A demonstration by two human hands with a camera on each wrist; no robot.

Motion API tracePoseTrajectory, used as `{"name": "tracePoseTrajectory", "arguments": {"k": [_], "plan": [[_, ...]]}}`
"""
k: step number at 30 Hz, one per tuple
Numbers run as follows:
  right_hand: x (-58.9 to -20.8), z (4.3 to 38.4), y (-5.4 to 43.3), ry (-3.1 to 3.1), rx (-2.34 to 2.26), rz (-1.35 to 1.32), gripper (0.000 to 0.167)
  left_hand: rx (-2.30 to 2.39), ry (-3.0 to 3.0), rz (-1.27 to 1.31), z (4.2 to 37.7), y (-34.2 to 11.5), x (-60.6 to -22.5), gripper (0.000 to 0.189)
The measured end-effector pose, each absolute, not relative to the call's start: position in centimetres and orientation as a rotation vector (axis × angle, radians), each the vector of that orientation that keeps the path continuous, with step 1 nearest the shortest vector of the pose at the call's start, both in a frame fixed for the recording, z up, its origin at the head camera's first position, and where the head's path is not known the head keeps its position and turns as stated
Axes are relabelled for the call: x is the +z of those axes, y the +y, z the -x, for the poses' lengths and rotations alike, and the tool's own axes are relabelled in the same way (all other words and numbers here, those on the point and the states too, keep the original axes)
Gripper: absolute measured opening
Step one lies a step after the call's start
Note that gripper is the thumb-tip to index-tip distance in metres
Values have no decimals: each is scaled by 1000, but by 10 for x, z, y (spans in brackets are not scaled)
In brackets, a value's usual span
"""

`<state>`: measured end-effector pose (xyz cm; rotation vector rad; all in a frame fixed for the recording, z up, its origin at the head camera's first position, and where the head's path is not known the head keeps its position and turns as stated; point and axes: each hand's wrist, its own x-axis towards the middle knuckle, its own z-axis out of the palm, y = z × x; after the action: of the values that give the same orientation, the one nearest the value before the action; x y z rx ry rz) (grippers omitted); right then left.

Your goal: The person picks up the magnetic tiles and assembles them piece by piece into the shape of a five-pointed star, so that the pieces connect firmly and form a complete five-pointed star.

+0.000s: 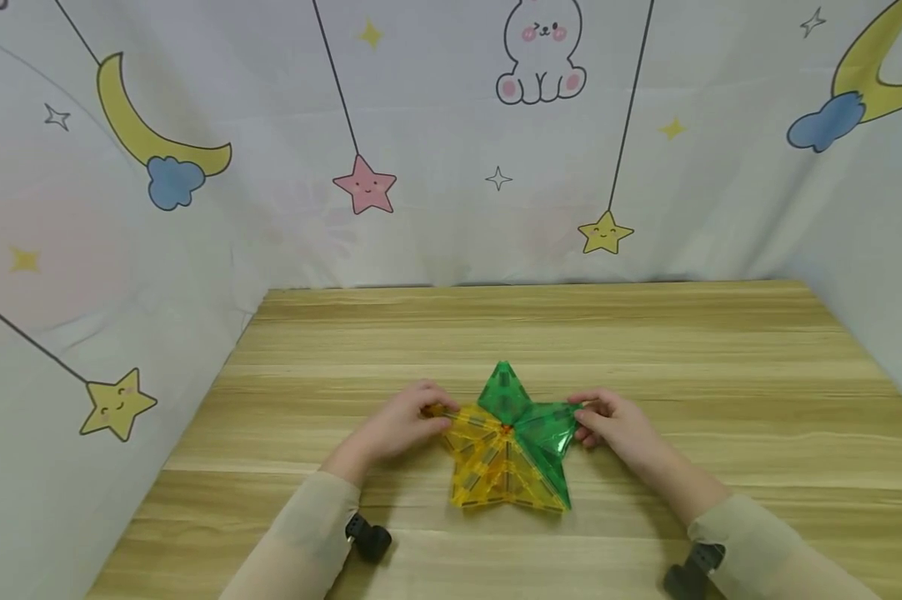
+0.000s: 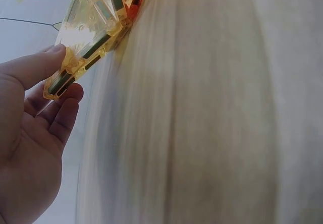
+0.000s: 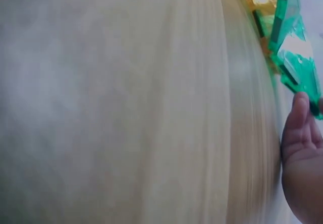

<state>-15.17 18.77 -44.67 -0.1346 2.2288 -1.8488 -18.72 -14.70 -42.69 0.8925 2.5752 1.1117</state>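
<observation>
A five-pointed star of translucent magnetic tiles [image 1: 481,467] is in the middle of the head view, its faces rising to a raised centre. Its left and lower points are yellow-orange; the top and right points are green. My left hand [image 1: 409,421] pinches the yellow left tip between thumb and fingers; the left wrist view shows the thumb on one face of that yellow tip [image 2: 83,47]. On the other side my right hand [image 1: 616,425] pinches the green right tip, and in the right wrist view the fingers meet at the end of the green tile [image 3: 303,67].
The star is over a wood-grain table [image 1: 331,333]. A pale cloth backdrop [image 1: 436,100] printed with stars, moons and a bear hangs behind and at both sides. Each wrist carries a small black camera [image 1: 368,537].
</observation>
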Motion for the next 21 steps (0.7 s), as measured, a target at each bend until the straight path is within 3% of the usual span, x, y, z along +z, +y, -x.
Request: {"name": "tracePoseTrajectory", "arguments": {"k": [21], "plan": [[-445, 157, 204, 2288, -1827, 129, 33, 1098, 2635, -670, 188, -138, -430, 25]]}}
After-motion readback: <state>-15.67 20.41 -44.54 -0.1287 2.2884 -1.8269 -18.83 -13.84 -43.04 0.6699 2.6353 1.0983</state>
